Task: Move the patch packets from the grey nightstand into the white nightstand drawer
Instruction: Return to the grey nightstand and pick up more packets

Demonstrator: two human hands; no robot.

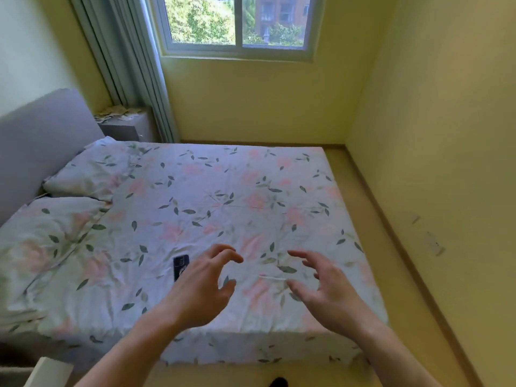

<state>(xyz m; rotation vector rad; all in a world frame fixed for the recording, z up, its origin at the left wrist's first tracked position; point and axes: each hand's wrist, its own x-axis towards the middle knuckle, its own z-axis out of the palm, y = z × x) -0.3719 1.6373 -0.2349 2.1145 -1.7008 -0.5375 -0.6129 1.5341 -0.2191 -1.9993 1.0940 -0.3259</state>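
**Entry: patch packets, transfer at outset, both hands empty**

Progress. Judged as at or near the start, or between trips. A heap of pale packets (118,113) lies on top of the grey nightstand (125,129), in the far corner beside the bed's headboard (42,135) and against the curtain (131,65). No packet shows in either hand. How many have already gone over cannot be told. The white nightstand is not plainly in view: a white edge (47,371) at the lower left, below the left forearm, may belong to it, but no drawer shows. Left to do, on this evidence: cross to the grey nightstand, gather the packets, carry them to the drawer.

Left hand (201,286). Raised over the bed (223,205), palm down; fingers (226,254) loosely curled and spread, thumb apart. Holds nothing, touches nothing visible.

Right hand (324,289). Raised just beside the left, apart from it; fingers (303,256) spread and slightly bent, released. Holds nothing.

Position of task items. Packets well beyond both sets of fingers, up and to the left of the left hand, across the full bed and past the two pillows (92,174).

Other. A small dark card-like item (181,266) lies on the sheet, partly hidden behind the left hand; what it is cannot be told. Window (237,23) far ahead of the fingers.
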